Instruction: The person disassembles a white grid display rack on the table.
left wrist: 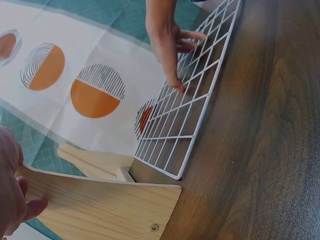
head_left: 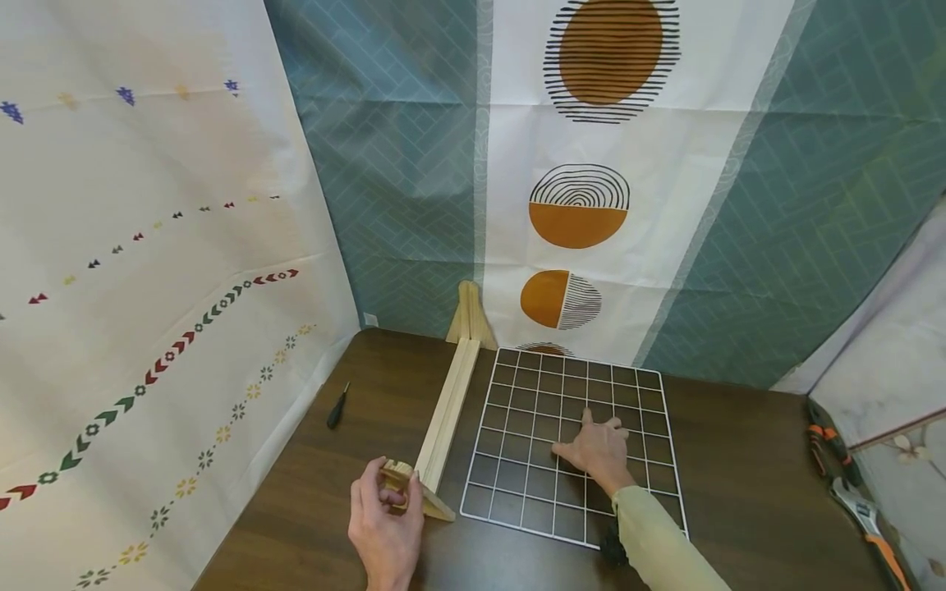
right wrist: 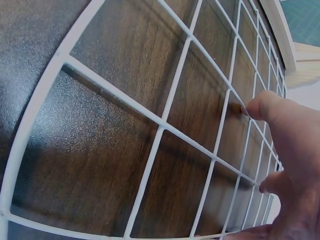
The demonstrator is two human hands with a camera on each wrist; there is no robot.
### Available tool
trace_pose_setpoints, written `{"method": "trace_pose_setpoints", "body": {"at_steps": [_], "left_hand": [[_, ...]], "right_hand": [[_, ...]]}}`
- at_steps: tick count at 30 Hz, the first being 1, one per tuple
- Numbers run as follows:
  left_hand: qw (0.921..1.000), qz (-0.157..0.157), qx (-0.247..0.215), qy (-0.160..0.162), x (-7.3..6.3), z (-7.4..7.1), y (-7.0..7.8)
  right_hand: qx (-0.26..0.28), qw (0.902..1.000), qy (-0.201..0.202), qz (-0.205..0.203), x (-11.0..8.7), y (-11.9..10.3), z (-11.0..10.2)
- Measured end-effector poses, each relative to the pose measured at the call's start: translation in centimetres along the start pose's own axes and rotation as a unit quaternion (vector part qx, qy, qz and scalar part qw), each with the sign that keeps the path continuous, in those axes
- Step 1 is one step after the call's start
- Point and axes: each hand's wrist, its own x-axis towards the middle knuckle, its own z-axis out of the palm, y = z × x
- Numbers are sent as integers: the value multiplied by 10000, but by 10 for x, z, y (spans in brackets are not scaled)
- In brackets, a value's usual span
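A wooden stand [head_left: 447,410] lies lengthwise on the table, with a shaped upright piece at each end and a long rail between them. My left hand [head_left: 388,517] grips the top of the near end piece [left wrist: 110,202], thumb on one side and fingers on the other. A screw head [left wrist: 154,227] shows low on that piece. To the right of the stand, a white wire grid panel [head_left: 517,460] lies flat. My right hand [head_left: 597,450] rests on the middle of it with fingers spread, and in the right wrist view its fingertips [right wrist: 256,107] touch the wires.
A dark-handled screwdriver [head_left: 337,408] lies left of the stand. Along the right edge are pliers [head_left: 831,443] with orange and black handles and an adjustable wrench [head_left: 861,509]. Patterned cloths [head_left: 399,164] hang behind and to the left of the table [head_left: 746,476].
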Motion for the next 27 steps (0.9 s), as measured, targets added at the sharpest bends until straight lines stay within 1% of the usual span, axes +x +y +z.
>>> {"method": "trace_pose_setpoints", "body": {"at_steps": [7,13,27], "left_hand": [[10000,7,-20,-14,1,-1,1],[10000,25,-9,15,0,0,1],[10000,56,35,8,0,-2,-1]], "right_hand": [[27,10000,-15,-8,-1,2,-2],[57,9999,-118,31,-4,3,-1],[-55,9999,-40,-74,-3,5,1]]}}
